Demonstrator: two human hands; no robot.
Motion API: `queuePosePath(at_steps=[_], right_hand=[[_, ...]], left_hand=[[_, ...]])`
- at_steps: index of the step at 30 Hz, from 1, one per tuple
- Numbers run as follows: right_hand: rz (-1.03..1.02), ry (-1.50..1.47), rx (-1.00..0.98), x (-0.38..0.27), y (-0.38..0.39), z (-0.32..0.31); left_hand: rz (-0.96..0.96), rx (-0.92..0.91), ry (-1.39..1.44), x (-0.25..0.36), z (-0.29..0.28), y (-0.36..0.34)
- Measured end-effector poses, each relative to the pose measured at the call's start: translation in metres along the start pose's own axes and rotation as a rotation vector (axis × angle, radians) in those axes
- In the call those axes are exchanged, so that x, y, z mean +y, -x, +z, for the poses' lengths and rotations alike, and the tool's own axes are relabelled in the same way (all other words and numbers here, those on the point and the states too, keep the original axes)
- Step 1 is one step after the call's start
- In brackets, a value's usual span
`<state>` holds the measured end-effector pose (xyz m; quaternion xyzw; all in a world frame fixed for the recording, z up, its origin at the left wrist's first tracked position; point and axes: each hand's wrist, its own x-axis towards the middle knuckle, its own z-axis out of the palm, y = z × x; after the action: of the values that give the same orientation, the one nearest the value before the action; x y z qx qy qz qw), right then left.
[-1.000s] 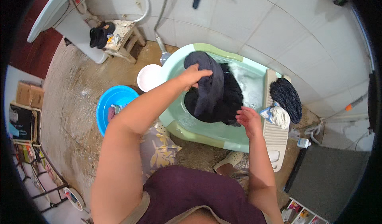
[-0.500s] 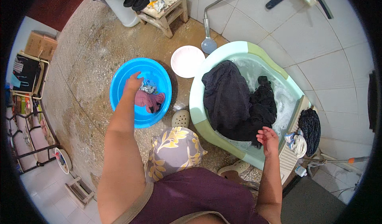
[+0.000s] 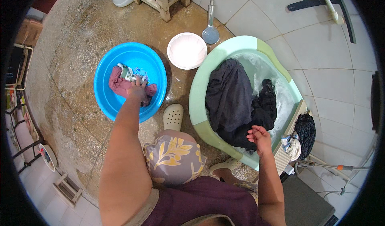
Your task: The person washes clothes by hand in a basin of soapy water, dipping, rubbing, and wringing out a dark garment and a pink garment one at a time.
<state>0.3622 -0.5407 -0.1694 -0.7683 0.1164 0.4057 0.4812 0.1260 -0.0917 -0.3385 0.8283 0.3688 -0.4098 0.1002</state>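
Cloth (image 3: pixel 119 83) under left fingers (image 3: pixel 138 81)

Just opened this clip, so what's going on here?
A person is reaching into a blue basin with the left hand, which is on a dusky-pink cloth; whether it grips the cloth is unclear. The right hand, apparently empty with fingers loosely curled, is at the near side of a pale-green tub. Dark clothes lie in the tub's sudsy water. A white bowl sits between the two vessels.
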Motion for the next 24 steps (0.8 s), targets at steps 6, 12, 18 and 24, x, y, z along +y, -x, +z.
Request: queuePosePath(at_steps=[6,12,18,24], right_hand=[[-0.031,-0.036,-0.025,0.003,-0.004,0.002],[-0.051,-0.084,0.027,0.016,0.001,-0.014],[-0.072,-0.243,0.015,0.020,0.010,-0.023],[-0.137,-0.388,-0.032,0.001,0.024,-0.028]], left_hand=[[-0.069,0.202,0.277,-0.046,0.074,-0.040],[0.299,0.534,0.907,-0.074,0.038,0.006],[0.362,0.522,1.673,-0.078,-0.141,0.132],[0.859,0.334,2.104,-0.060,-0.259,0.261]])
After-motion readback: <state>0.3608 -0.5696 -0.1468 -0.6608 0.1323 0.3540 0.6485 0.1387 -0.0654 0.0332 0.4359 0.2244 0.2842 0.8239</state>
